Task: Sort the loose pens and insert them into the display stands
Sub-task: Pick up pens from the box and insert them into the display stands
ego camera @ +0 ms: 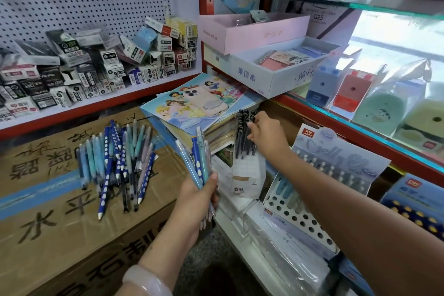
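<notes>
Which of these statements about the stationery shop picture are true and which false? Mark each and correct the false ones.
1. The left hand holds a bunch of pens. True.
2. The right hand rests on the cardboard box. False: its fingers reach the black pens in the clear stand.
3. A pile of loose pens lies on the cardboard box. True.
4. The white perforated stand is completely full. False: many holes are empty.
</notes>
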Tool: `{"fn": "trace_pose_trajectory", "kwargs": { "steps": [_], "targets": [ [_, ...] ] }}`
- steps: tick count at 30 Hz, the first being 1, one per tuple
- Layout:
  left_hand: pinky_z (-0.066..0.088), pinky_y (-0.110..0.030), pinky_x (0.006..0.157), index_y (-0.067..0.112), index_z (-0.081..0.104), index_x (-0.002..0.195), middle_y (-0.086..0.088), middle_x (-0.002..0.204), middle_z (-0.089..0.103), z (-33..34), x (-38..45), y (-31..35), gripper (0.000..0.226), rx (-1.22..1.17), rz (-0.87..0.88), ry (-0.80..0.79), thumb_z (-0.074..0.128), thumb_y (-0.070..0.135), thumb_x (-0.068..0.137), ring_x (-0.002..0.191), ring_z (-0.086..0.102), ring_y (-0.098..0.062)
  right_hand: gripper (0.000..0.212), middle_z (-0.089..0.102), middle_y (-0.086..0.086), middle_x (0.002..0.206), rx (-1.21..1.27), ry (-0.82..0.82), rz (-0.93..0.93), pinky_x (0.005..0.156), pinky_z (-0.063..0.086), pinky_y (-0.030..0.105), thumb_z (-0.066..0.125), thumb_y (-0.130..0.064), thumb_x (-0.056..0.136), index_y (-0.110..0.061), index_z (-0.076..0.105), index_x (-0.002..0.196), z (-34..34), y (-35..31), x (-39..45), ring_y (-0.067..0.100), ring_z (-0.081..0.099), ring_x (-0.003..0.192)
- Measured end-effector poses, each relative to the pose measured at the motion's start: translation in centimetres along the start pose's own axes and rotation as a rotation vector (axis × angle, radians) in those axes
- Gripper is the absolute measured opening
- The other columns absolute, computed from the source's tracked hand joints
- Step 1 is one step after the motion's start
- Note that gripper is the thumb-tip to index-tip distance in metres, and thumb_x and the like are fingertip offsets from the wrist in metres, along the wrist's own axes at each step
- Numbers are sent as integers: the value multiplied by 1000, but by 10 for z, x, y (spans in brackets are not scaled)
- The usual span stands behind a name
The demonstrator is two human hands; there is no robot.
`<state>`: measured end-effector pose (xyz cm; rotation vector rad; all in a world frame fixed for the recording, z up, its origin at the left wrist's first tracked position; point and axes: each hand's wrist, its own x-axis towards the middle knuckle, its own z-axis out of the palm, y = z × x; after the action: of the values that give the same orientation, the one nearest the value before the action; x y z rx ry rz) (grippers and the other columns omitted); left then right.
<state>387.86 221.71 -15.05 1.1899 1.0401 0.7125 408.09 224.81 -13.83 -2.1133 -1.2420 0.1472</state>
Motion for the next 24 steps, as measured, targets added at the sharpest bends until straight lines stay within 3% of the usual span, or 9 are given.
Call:
{"fn": "trace_pose_trajectory", "kwargs": {
  "steps": [4, 8, 14, 16, 18, 20, 24],
  "targets": [
    [46, -26, 58, 22, 54, 96, -4, 71, 52, -2, -1, 0, 4, -28, 0, 0, 52, 19, 94, 60, 50, -13, 21, 66, 23, 89, -8, -87, 41, 75, 54, 50, 48, -20, 96, 1, 50, 96, 13, 9, -6, 35, 66, 84],
    [47, -23, 54, 17, 55, 95, -3, 70, 55, -2, 0, 0, 4, -51, -2, -26, 52, 18, 94, 57, 51, -12, 22, 65, 23, 87, 1, -97, 87, 74, 54, 50, 51, -20, 95, 1, 53, 89, 18, 13, -5, 35, 65, 84],
    [45, -21, 49, 7, 57, 101, -5, 73, 58, 4, 1, 1, 13, -147, -10, -111, 52, 17, 93, 55, 52, -13, 25, 66, 7, 83, -9, 56, 78, 74, 52, 35, 54, -32, 93, -8, 61, 96, -5, -2, -17, 22, 62, 78],
    [46, -21, 48, 3, 58, 102, -6, 72, 61, 8, -1, 3, 16, -191, -30, -131, 52, 16, 93, 55, 53, -13, 28, 66, 8, 80, 263, -79, 101, 70, 54, 35, 52, -30, 95, -5, 63, 92, -15, -16, -26, 21, 62, 74],
    [48, -20, 48, 3, 59, 99, -6, 69, 64, 12, -4, 6, 15, -231, -43, -136, 51, 14, 93, 52, 55, -13, 28, 65, 12, 83, 521, -380, 158, 61, 54, 26, 51, -30, 95, -6, 64, 90, -22, -28, -37, 18, 61, 71],
    [50, -20, 49, 5, 60, 96, -6, 68, 66, 16, -8, 8, 13, -236, -39, -137, 51, 14, 94, 51, 59, -11, 23, 65, 9, 82, 551, -563, 139, 58, 52, 18, 53, -29, 94, -10, 65, 90, -25, -33, -47, 12, 61, 68],
    [53, -21, 52, 9, 60, 91, -11, 74, 67, 21, -16, 10, 12, -253, -36, -146, 49, 13, 94, 53, 62, -13, 16, 62, 6, 72, 613, -566, 143, 57, 51, 16, 55, -15, 93, -9, 63, 81, -33, -36, -59, 9, 59, 61]
  ]
}}
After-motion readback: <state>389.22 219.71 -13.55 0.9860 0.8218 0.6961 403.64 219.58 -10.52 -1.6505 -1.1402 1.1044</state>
